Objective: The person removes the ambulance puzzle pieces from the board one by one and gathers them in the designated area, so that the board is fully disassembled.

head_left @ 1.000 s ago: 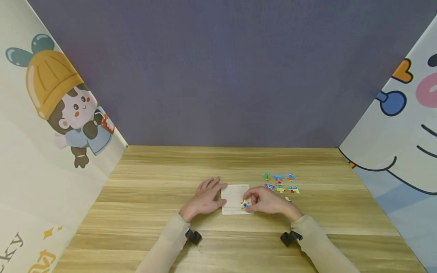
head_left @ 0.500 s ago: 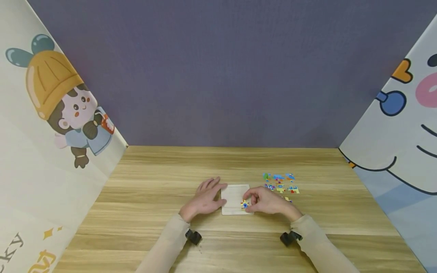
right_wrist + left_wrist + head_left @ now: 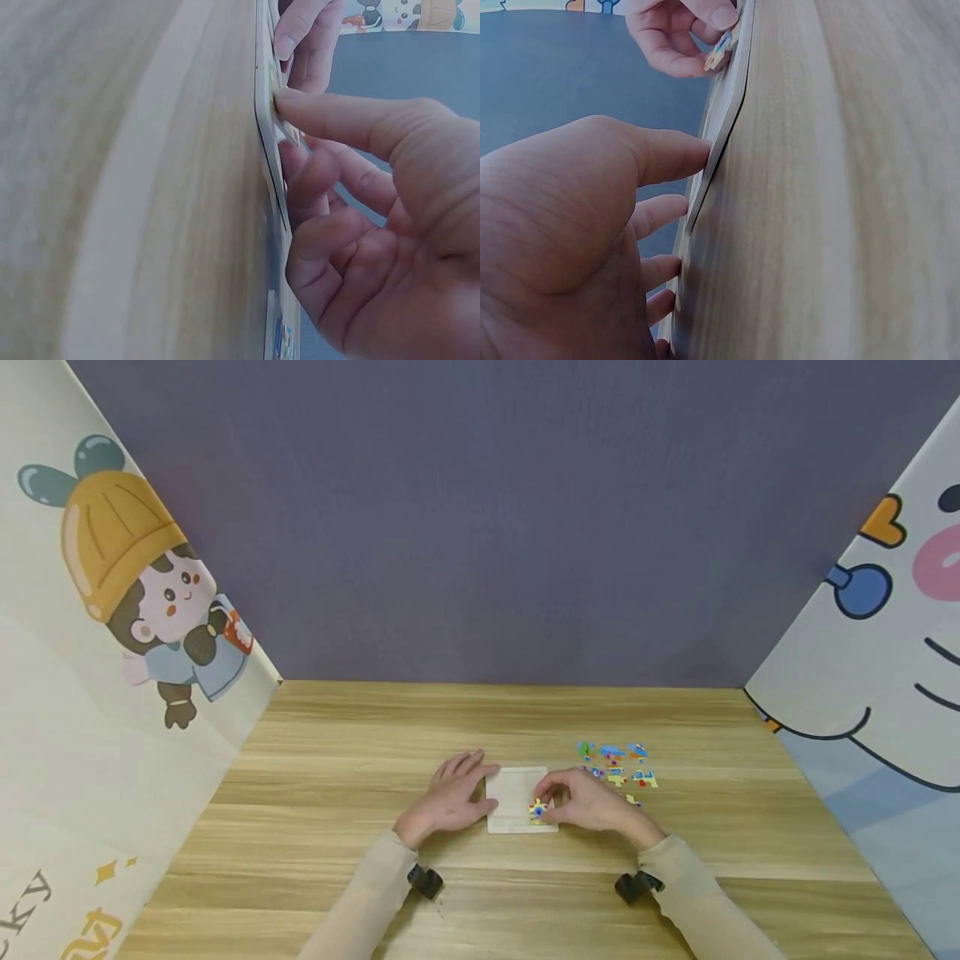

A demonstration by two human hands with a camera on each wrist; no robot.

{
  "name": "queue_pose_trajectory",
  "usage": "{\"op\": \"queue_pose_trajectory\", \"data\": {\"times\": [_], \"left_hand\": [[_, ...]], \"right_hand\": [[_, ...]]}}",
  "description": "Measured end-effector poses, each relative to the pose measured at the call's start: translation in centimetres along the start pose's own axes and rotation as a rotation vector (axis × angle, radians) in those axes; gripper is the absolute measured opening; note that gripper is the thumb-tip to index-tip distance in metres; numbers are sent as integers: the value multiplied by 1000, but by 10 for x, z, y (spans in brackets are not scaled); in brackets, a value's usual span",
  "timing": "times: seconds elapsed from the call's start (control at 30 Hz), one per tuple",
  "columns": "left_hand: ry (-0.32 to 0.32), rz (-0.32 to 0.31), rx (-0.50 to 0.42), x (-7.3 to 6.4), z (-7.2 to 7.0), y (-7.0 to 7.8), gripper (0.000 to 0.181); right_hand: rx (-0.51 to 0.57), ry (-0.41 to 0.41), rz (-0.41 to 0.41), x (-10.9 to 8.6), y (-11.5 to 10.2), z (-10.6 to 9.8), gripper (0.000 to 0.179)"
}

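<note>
A pale, shallow puzzle frame with a raised rim lies on the wooden table. My left hand rests at its left edge, thumb and index fingertip touching the rim and the fingers spread. Over the frame's lower right corner, my right hand pinches a jigsaw piece, yellow with a blue round spot, between thumb and fingers. In the left wrist view that piece is tilted, close over the frame's surface. The fingers partly cover it in the right wrist view, where the thumb presses on its face.
Several colourful jigsaw pieces lie in loose rows right of the frame, some partly behind my right hand. A dark upright panel stands along the table's back edge, with printed white panels at left and right.
My right fingers shift slightly on the jigsaw piece, which turns a little at the same corner of the frame. My left hand stays in place.
</note>
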State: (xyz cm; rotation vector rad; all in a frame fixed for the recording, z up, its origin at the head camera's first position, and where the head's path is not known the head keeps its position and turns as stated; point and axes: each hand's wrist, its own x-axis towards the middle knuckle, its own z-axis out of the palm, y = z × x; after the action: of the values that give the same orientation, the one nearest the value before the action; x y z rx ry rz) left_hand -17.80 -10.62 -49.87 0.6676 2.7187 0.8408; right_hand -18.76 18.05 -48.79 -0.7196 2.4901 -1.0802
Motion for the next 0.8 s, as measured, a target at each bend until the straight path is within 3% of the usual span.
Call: {"op": "queue_pose_trajectory", "data": {"times": [0.37, 0.8], "left_hand": [[11, 6, -3, 1, 4, -2, 59], [5, 10, -13, 1, 3, -3, 59]], "right_hand": [[47, -50, 5, -2, 1, 1, 40], [35, -59, 2, -3, 0, 0, 41]]}}
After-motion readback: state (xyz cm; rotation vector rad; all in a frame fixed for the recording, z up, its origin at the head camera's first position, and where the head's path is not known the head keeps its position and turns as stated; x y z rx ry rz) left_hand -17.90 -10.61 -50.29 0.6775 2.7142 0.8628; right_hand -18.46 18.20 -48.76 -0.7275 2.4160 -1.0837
